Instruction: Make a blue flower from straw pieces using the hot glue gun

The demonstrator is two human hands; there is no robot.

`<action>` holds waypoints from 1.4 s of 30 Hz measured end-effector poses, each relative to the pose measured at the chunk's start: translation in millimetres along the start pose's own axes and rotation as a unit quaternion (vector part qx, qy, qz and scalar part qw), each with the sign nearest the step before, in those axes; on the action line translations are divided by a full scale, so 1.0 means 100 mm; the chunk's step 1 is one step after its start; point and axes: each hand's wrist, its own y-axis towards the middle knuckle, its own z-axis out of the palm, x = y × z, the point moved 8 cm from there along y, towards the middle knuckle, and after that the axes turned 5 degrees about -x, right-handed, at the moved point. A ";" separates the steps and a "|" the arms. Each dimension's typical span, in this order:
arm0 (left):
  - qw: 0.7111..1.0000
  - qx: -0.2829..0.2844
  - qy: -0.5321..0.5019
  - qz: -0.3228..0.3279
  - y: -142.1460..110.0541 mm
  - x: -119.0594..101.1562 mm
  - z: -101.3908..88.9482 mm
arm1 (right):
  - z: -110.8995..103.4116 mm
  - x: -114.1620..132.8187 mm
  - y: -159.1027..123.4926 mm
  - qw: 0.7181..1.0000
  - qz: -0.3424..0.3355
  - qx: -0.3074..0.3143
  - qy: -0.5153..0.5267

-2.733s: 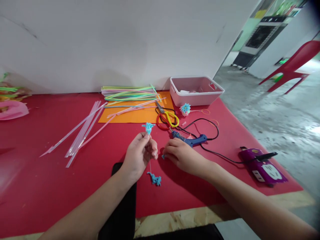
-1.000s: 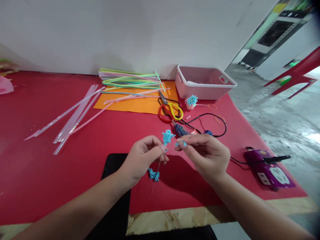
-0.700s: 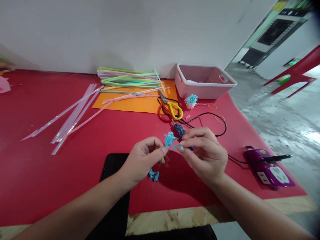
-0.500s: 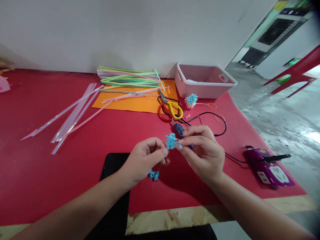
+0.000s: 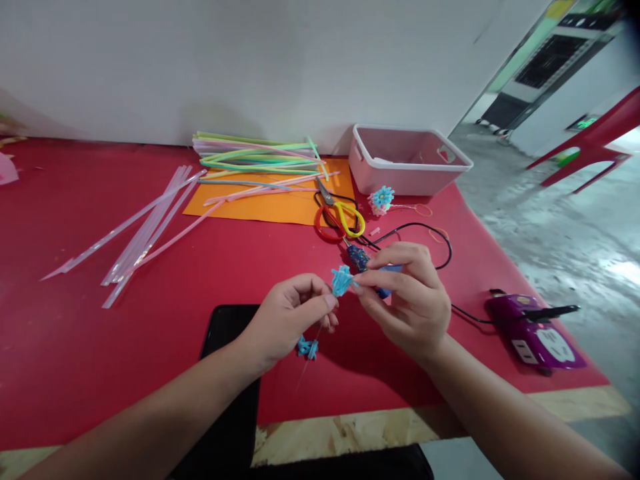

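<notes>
A small light-blue flower [image 5: 342, 281] of bunched strips is held up over the red table. My left hand [image 5: 295, 313] pinches it from the left between thumb and fingers. From the other side my right hand [image 5: 407, 293] has its thumb and index finger closed on the tip of a petal. Below the left fingers hangs a second blue flower piece [image 5: 308, 348], beside a thin clear strand. Just behind the right fingers lies a dark-blue handled tool [image 5: 358, 257] with a metal tip, partly hidden by the hand.
Scissors [image 5: 340, 215] lie by an orange sheet [image 5: 270, 212] bearing coloured strips [image 5: 260, 157]. Clear sleeves [image 5: 145, 227] are at left. A pink basket [image 5: 405, 183], a finished flower [image 5: 383, 199], a purple power strip [image 5: 537, 332] and a black flat object [image 5: 233, 373] are also around.
My right fingers have shifted slightly on the blue flower, and its petals look drawn closer together. The left hand keeps its pinch.
</notes>
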 end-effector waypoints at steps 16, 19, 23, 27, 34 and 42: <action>0.999 0.027 -0.016 -0.038 -0.01 0.04 0.05 | -0.05 0.05 0.01 0.997 -0.056 -0.013 -0.056; 0.999 0.024 -0.017 -0.035 -0.01 0.04 0.05 | -0.05 0.07 0.01 0.996 -0.067 -0.011 -0.051; 0.999 0.005 -0.010 -0.035 -0.02 0.05 0.01 | -0.03 0.07 0.01 0.998 -0.061 0.005 -0.033; 0.999 0.002 -0.003 -0.036 -0.02 0.04 0.01 | -0.04 0.04 0.02 0.999 -0.026 0.002 -0.030; 1.000 0.009 0.002 -0.030 -0.02 0.03 0.02 | -0.05 0.06 0.05 0.999 -0.034 -0.019 -0.038; 0.999 0.015 -0.003 -0.031 -0.01 0.05 0.02 | -0.08 0.07 -0.01 0.996 -0.063 -0.017 -0.062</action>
